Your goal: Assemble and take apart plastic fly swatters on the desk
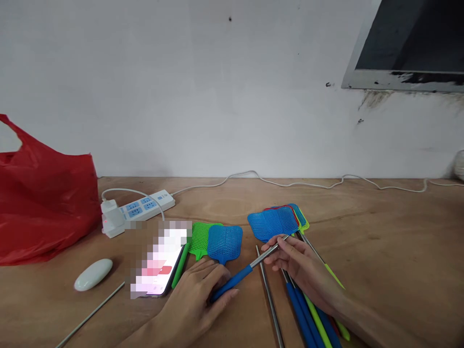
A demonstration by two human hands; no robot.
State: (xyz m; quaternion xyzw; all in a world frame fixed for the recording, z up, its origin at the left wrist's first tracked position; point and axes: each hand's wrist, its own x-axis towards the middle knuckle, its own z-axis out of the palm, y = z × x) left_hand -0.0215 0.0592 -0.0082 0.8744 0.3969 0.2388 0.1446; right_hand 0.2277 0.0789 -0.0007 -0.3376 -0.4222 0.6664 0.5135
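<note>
My left hand [197,299] is closed around the blue grip of a metal fly-swatter handle [241,276] that slants up to the right over the wooden table [380,241]. My right hand [295,263] pinches the bare metal end of that same handle. Just beyond my left hand lie a loose blue swatter head [224,242] and a green swatter head [200,237]. Behind my right hand is a stack of assembled fly swatters [277,221] with blue, red and green heads; their handles run back under my right forearm.
A phone [163,268] with a lit screen lies left of the loose heads. A white power strip [139,209] and its cable, a red plastic bag [43,198], a white oval object [93,274] and loose metal rods [270,299] also lie on the table.
</note>
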